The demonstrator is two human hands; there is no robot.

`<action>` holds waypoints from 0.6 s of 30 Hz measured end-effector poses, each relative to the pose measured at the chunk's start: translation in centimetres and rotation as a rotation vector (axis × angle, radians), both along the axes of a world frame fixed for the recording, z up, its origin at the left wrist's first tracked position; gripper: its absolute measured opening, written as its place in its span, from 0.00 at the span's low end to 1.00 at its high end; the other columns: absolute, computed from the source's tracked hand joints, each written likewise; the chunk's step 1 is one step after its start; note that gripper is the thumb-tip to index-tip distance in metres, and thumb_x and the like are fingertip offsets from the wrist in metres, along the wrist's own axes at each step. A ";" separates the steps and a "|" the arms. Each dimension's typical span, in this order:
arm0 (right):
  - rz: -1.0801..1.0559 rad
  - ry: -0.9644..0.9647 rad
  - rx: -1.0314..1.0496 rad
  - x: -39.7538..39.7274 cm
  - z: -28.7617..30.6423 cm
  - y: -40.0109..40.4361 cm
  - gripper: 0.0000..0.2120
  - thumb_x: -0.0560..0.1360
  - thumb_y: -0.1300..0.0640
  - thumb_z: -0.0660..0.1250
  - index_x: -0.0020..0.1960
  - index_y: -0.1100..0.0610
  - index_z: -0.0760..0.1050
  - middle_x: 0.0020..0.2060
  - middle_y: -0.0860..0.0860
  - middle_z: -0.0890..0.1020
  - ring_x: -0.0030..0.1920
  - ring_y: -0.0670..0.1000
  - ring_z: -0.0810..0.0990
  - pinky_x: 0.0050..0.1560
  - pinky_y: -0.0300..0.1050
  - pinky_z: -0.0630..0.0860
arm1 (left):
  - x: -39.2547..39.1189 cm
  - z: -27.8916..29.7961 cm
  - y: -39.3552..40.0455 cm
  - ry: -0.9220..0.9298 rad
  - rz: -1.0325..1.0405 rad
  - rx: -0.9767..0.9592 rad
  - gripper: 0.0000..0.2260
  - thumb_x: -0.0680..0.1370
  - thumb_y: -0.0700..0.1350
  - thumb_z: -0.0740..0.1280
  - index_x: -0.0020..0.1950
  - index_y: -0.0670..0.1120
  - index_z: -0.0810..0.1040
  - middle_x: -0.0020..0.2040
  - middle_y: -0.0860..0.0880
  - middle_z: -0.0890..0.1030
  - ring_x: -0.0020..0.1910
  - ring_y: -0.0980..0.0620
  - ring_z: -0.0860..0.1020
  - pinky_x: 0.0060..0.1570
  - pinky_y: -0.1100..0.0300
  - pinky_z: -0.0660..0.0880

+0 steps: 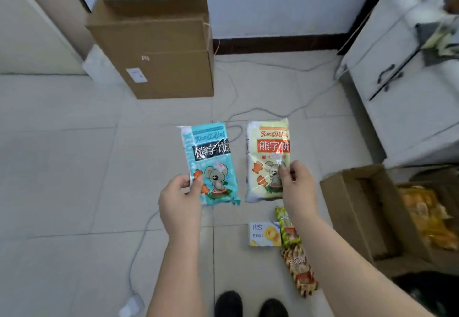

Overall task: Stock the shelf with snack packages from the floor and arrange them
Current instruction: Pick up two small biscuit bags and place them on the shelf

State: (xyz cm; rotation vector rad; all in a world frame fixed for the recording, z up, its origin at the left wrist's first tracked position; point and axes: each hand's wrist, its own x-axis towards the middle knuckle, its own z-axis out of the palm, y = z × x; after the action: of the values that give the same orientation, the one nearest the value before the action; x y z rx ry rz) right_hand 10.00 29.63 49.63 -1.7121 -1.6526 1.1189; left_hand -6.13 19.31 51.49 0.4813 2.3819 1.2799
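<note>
My left hand [181, 202] grips the lower left corner of a blue biscuit packet [211, 160] with a cartoon koala, held upright above the floor. My right hand [296, 182] pinches the lower right part of a matching pale yellow biscuit packet [268, 152], held beside the blue one. On the floor tiles below lie a small white and yellow cookie box [264, 233], a green snack packet [286, 227] and a brown snack packet [301, 272], partly hidden by my right forearm.
A tall closed cardboard box [159, 51] stands against the far wall. An open cardboard box [357, 202] with orange snack bags [427, 217] sits at the right. A white cabinet [402, 98] stands behind it. Thin cables [139, 242] run across the tiles. My shoes [228, 303] show at the bottom.
</note>
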 end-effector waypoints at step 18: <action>-0.761 0.035 0.784 20.4 43.6 -10.7 0.12 0.78 0.52 0.60 0.39 0.58 0.67 0.37 0.51 0.77 0.36 0.46 0.76 0.31 0.37 0.70 | 18.8 43.4 4.3 0.125 -0.812 0.567 0.10 0.74 0.47 0.69 0.49 0.41 0.80 0.43 0.49 0.82 0.34 0.57 0.78 0.32 0.67 0.76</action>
State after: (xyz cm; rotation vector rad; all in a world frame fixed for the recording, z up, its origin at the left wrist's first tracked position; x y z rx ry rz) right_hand 30.45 18.95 93.27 -1.5160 -1.0174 0.1017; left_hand 12.64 23.64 94.86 1.5303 1.5427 1.4837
